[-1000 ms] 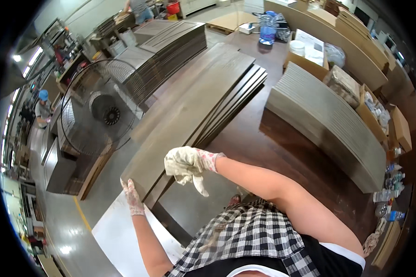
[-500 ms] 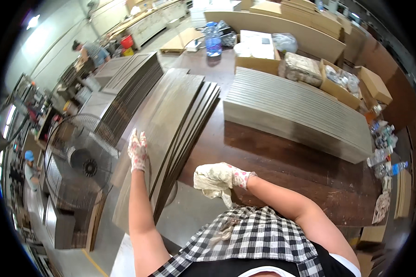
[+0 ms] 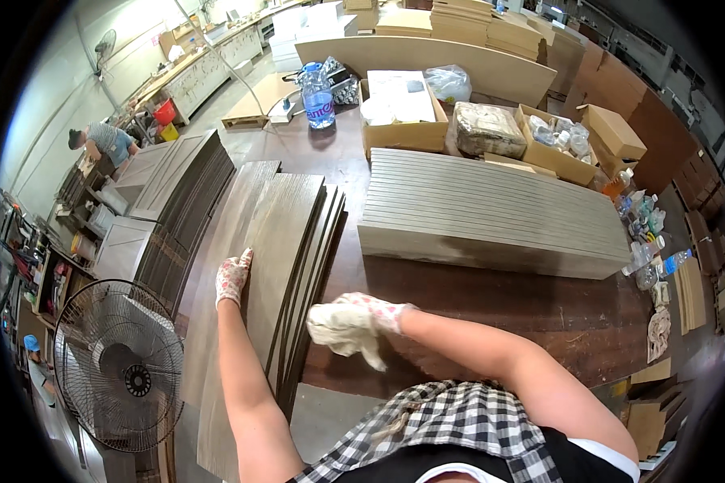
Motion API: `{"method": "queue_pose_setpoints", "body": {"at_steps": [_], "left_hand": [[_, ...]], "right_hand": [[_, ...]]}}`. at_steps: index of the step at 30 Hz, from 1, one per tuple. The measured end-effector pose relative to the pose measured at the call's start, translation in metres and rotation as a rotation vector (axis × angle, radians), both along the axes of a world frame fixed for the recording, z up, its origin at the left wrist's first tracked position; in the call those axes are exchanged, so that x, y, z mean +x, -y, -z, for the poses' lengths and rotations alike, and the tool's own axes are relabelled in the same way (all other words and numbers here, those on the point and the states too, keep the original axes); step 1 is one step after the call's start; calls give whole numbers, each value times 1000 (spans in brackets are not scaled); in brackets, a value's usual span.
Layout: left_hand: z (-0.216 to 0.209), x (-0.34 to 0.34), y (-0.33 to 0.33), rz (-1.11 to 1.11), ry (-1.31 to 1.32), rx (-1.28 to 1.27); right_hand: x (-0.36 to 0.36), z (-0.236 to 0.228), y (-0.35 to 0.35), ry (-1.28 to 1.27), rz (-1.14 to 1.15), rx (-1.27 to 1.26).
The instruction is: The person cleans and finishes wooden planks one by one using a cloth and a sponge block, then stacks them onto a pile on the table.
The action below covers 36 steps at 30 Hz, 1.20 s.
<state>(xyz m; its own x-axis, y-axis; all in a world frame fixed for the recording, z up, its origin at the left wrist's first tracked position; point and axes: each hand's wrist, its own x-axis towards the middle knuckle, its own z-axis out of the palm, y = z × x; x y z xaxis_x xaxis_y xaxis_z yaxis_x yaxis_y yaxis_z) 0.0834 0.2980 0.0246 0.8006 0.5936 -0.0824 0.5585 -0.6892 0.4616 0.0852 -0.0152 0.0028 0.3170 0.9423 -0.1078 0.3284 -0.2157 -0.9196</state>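
Note:
My left hand (image 3: 233, 278), in a white glove with pink dots, rests on grey-brown wood-grain boards, beside the long edge of the upper board (image 3: 286, 217). At least one finger is stretched out; the others show only partly. Under and to the right of that board, several more boards lie fanned in a stack. A crumpled off-white rag (image 3: 341, 328) is bunched in my right hand (image 3: 383, 312), which wears a matching glove. That hand hovers just right of the stack, over the dark brown table (image 3: 459, 310), and the rag's loose end hangs down.
A long row of boards (image 3: 491, 205) stands on edge at the right. Behind it are open cardboard boxes (image 3: 407, 138) and a large water bottle (image 3: 318, 97). Several plastic bottles line the table's right end. A fan (image 3: 121, 366) and more panels (image 3: 165, 185) stand left; two people work beyond.
The view has shifted. My left hand has moved along the boards, its fingers less spread. My right hand has carried the rag left, closer to the stack.

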Motion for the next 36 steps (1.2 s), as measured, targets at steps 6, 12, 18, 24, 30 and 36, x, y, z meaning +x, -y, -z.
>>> {"method": "queue_pose_setpoints", "body": {"at_steps": [6,12,18,24,30,36], "left_hand": [[1,-8,2,-36,-36,48],[-2,4,9,66,23,-23],[25,-7,-23,133,292,168],[-10,16,40,279,987,-149],[-22,35,172,414,993,-496],[29,56,186,30,919,-1008]], "right_hand": [[19,1,-73,42,155,-14],[38,18,-69,300,143,-22],[8,-23,44,-45,223,21],[-33,-12,286,353,857,2],[-65,-3,434,-298,1667,667],[-111,8,620,193,1912,-174]]}}
